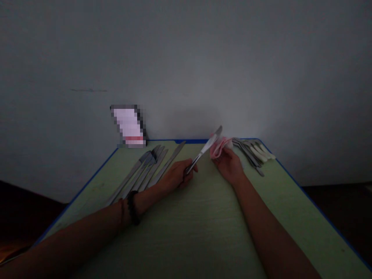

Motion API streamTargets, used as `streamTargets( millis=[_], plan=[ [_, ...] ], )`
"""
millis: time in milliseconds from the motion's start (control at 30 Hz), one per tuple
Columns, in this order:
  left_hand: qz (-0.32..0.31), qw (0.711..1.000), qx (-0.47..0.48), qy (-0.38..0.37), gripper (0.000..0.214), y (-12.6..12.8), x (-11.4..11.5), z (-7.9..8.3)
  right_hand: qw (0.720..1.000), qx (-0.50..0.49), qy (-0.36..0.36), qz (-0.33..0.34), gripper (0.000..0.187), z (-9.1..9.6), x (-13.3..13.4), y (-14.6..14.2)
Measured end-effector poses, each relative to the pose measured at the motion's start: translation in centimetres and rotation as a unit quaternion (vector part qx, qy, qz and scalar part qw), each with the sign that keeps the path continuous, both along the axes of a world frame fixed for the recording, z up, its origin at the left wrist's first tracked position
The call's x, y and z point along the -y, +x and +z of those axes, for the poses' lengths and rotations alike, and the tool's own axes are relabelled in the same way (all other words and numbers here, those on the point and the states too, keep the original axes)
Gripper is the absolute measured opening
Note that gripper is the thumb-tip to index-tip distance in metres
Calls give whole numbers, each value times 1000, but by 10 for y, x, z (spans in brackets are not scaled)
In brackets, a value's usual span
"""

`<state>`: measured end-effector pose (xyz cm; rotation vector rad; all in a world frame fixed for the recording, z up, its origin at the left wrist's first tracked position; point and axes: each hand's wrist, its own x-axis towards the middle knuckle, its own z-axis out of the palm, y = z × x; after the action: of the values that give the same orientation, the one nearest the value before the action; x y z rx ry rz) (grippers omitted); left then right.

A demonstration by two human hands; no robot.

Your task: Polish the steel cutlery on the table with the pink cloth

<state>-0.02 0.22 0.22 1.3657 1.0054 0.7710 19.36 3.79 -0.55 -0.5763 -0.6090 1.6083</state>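
Note:
My left hand (177,176) is closed round the handle of a table knife (205,149), whose blade points up and away to the right. My right hand (228,164) grips a pink cloth (219,146) bunched against the knife blade near its tip. Both hands rest over a green table (203,224) with a blue rim. A dark bead bracelet sits on my left wrist.
Several knives (148,170) lie side by side to the left of my left hand. A pile of cutlery with pale handles (252,152) lies at the far right corner. A blurred-out pink and white object (129,126) stands against the grey wall behind the table.

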Motion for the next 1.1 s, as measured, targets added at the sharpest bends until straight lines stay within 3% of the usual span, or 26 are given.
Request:
streamTargets(
  millis=[333,533,700,933,1100],
  plan=[
    [74,994,4,83,27,4,-2,2,998,60,12,31,7,-5,0,-6],
    [10,989,-74,125,25,4,3,3,994,81,47,52,13,-3,4,-6],
    [-2,978,-132,159,29,5,5,3,991,101,61,59,14,-5,5,-6],
    [-58,968,-174,172,32,4,7,6,996,82,35,-15,15,-12,-4,-9],
    [-97,952,-204,207,32,3,10,6,986,124,63,-96,24,-12,-6,-11]
  ],
)
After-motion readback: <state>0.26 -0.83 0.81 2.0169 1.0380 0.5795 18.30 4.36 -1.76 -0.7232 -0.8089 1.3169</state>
